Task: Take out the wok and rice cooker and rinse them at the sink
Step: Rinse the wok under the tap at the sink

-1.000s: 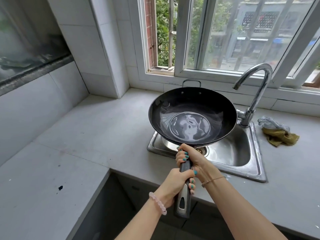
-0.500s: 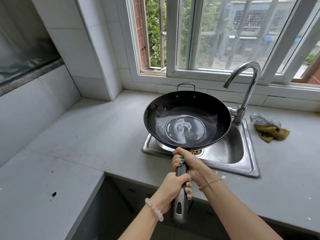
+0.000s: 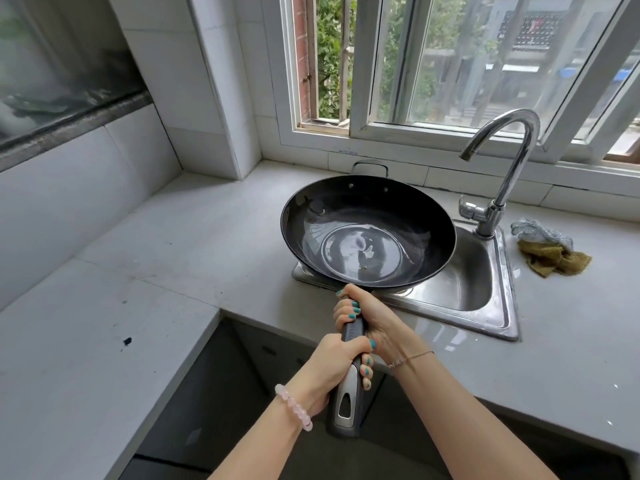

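A black wok [image 3: 367, 233] with a pool of water in its bottom is held above the left half of the steel sink [image 3: 485, 289]. Both hands grip its long dark handle. My right hand [image 3: 367, 317] is wrapped round the handle close to the bowl. My left hand [image 3: 336, 368] grips it lower down, above the handle's metal end loop. The wok's small helper handle points at the window sill. No rice cooker is in view.
A curved steel faucet [image 3: 502, 161] stands behind the sink, its spout right of the wok with no water running. A grey and yellow cloth [image 3: 550, 254] lies on the counter [image 3: 173, 254] right of the sink. A window runs along the back wall.
The wok has shifted a little to the left over the sink and the water in it has swirled. Both hands keep the same grip on the handle.
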{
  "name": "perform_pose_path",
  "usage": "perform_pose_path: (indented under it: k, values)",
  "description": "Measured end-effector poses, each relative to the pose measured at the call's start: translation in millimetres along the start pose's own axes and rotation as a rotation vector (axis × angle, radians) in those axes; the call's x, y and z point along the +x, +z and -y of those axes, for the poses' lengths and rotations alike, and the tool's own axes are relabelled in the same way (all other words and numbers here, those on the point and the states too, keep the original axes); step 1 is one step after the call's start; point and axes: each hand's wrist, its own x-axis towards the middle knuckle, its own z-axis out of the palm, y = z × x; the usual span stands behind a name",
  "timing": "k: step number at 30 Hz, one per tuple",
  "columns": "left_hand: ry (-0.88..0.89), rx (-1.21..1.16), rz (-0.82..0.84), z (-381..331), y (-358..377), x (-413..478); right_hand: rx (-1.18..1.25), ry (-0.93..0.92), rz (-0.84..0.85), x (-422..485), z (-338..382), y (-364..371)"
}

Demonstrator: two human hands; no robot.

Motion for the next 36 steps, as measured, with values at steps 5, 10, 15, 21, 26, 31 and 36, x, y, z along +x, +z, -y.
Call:
perform_pose_path:
  k: [5,10,15,21,26,31,36]
  values:
    - [-0.007,-0.014,0.009,12,-15,-31,-0.034,-0.020,-0.021,-9,-35,11]
    - [0.004,0.023,0.076,18,-42,-64,-0.010,-0.121,-0.040,-18,-77,28]
    - [-0.035,0.131,0.165,30,-79,-105,0.114,-0.237,-0.029,-28,-133,35]
    - [-0.101,0.203,0.275,57,-92,-145,0.193,-0.326,-0.072,-56,-185,24]
    - [-0.133,0.252,0.363,77,-77,-162,0.267,-0.407,-0.095,-91,-204,8]
    - [-0.152,0.324,0.468,97,-41,-174,0.307,-0.522,-0.123,-139,-212,-21]
    - [-0.164,0.408,0.582,124,3,-193,0.373,-0.635,-0.124,-196,-222,-55]
